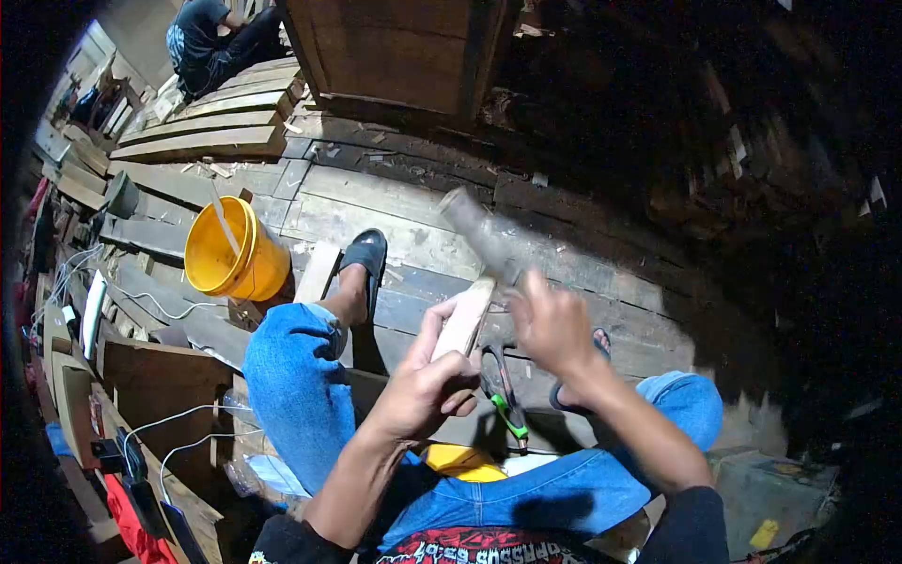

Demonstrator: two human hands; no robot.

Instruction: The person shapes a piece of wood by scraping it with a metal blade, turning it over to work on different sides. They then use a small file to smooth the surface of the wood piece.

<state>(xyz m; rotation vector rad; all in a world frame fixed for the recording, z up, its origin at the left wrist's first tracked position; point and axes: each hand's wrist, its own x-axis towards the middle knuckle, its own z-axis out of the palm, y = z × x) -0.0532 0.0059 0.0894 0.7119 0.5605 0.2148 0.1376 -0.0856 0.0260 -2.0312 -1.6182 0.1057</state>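
Note:
My left hand (pixel 427 390) is closed around a pale strip of wood (pixel 462 324), which slants up and away from my lap. In front of it, my right hand (pixel 552 324) grips a thick, greyish, mallet-like tool (pixel 479 230), smeared by motion. The lower end of this tool overlaps the tip of the strip. Below and between the hands, a hammer-like tool with a green and black handle (pixel 508 414) lies between my knees. Under my left wrist, a yellow object (pixel 462 462) shows partly at my lap.
A yellow bucket (pixel 254 268) with a stick in it stands at the left. Wood chips litter the plank floor (pixel 376 202). Stacked boards (pixel 202 141) lie at the back left, where another person (pixel 211 47) sits. A wooden panel (pixel 390 56) stands ahead; white cables (pixel 178 442) run at left.

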